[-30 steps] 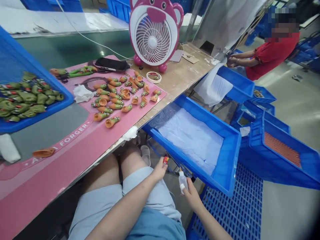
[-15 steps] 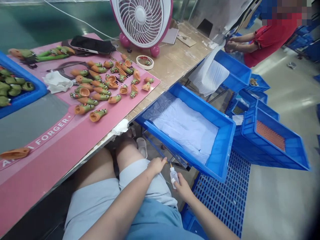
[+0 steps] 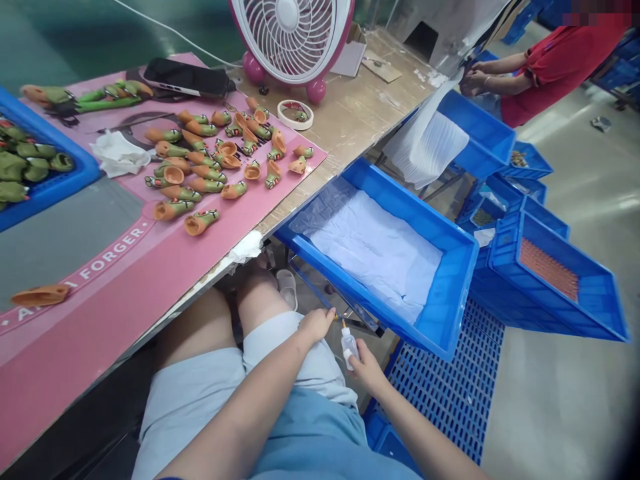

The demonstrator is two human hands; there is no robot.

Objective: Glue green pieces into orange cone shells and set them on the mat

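Note:
My right hand (image 3: 367, 365) is closed round a small clear squeeze bottle (image 3: 349, 347), whose thin amber tip points up and away from me. Just left of that tip, above my lap, my left hand (image 3: 317, 325) is pinched closed; a tiny yellowish bit shows at its fingertips, too small to make out. Both hands are beside the near edge of a blue bin (image 3: 313, 259) lined with white sheet. On the pink mat (image 3: 165, 267) lie several small green and orange painted pieces (image 3: 202, 221), and one orange piece (image 3: 40, 295) rests apart at the left.
A pink and white fan (image 3: 290, 40), a tape roll (image 3: 295, 115), a black phone (image 3: 187, 78) and crumpled tissue (image 3: 120, 153) are on the table. A blue crate (image 3: 75, 177) of green pieces stands left. Stacked blue bins (image 3: 555, 267) and a person in red (image 3: 575, 67) are at right.
The view has shifted slightly, so the table and bins appear a little further right. My hands keep nearly the same pose, with the bottle tip still close to my left fingertips.

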